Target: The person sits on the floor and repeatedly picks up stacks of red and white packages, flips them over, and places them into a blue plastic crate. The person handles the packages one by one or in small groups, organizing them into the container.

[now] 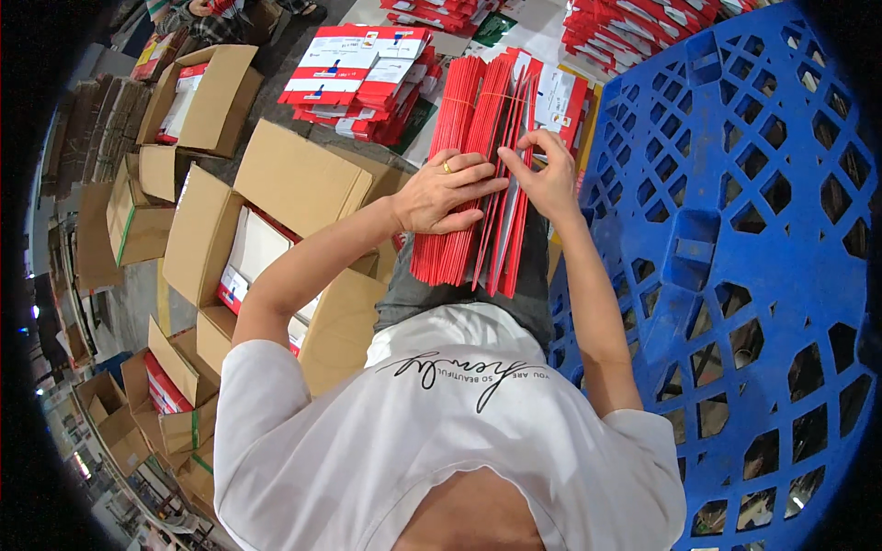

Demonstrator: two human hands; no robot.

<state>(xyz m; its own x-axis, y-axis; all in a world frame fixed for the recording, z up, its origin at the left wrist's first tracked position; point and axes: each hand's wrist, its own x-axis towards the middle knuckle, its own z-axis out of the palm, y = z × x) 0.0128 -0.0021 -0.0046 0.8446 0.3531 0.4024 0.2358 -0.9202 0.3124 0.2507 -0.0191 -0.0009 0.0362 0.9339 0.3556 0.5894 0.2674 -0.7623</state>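
Note:
Stacked flat red cartons stand on edge across my lap, their thin edges facing up. A thin band runs across their far part. My left hand, with a ring on one finger, lies over the top of the stack, fingers stretched to the right and thumb apart. On the stack's right side several cartons have fanned loose with gaps between them. There my right hand has its thumb and index finger pinched at the top edge of a loose carton, partly hidden by the fingers.
Piles of flat red-and-white cartons lie ahead, with more piles at the far right. A blue plastic pallet stands along my right. Open brown boxes line my left, some holding red-and-white cartons. Another person is at the far left.

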